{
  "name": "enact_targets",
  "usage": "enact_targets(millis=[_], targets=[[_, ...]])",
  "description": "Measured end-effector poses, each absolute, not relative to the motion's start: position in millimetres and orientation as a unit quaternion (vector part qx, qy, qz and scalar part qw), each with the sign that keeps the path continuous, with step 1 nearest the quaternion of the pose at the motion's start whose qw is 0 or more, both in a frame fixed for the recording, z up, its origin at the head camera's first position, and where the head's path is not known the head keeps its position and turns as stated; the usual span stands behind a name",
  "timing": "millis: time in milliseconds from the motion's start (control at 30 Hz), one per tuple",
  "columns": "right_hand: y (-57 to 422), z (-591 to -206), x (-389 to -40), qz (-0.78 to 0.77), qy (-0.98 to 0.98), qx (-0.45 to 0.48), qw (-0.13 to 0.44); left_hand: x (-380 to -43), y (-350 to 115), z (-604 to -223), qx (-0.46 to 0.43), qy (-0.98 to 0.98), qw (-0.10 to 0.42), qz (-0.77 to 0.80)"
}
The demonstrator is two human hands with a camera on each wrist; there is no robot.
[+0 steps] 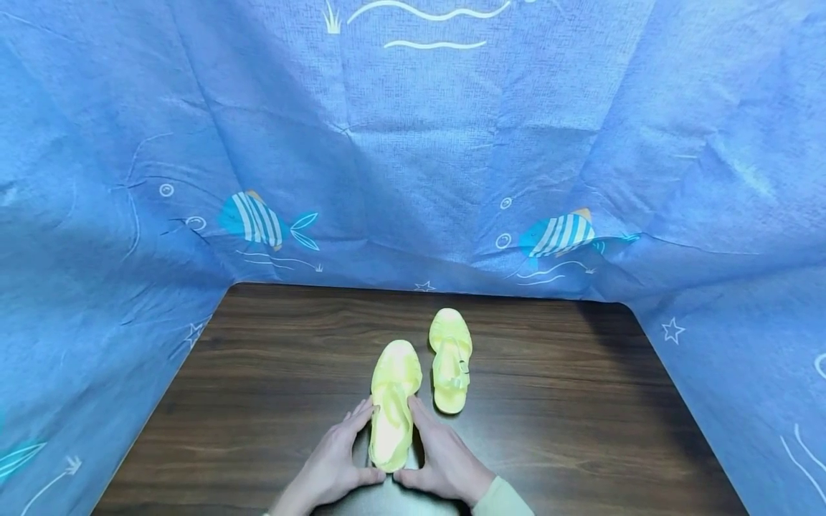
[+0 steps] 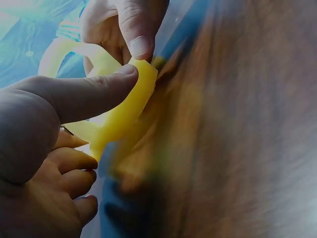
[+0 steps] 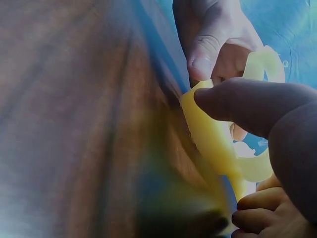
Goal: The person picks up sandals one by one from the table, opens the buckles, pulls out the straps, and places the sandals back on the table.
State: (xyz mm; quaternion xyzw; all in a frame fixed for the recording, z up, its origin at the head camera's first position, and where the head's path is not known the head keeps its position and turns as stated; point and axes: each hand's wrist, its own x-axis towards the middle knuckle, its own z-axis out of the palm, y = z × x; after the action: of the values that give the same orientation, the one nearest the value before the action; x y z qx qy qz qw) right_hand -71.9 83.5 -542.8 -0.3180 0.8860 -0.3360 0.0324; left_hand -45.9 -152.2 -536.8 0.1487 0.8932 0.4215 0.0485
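Observation:
A pale yellow-green sandal point(image 1: 396, 369) lies near the front middle of the table, its toe pointing away from me. My left hand point(image 1: 332, 459) holds its left side, thumb at the heel and fingers along the edge. On the other side, my right hand point(image 1: 448, 457) grips it the same way. Both wrist views show the two thumbs close together on the rounded heel point(image 2: 130, 99) point(image 3: 208, 129). The sole's underside is hidden. Just right of and beyond it lies a matching sandal point(image 1: 449, 358) with a buckled strap, untouched by either hand.
The dark wood-grain table point(image 1: 290, 344) has rounded far corners. Blue cloth point(image 1: 413, 179) printed with striped fish rises behind it and along both sides.

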Motion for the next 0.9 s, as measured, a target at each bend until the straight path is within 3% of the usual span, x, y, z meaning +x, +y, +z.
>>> enact_targets(millis=[433,900], targets=[[65,-540,-116,-0.336,0.888,-0.309,0.049,-90,-154,-536,0.127,0.9,0.047,0.414],[49,-535,-139,-0.338,0.902,-0.264,0.043,-123,-152,-545,0.112,0.899,0.051,0.421]])
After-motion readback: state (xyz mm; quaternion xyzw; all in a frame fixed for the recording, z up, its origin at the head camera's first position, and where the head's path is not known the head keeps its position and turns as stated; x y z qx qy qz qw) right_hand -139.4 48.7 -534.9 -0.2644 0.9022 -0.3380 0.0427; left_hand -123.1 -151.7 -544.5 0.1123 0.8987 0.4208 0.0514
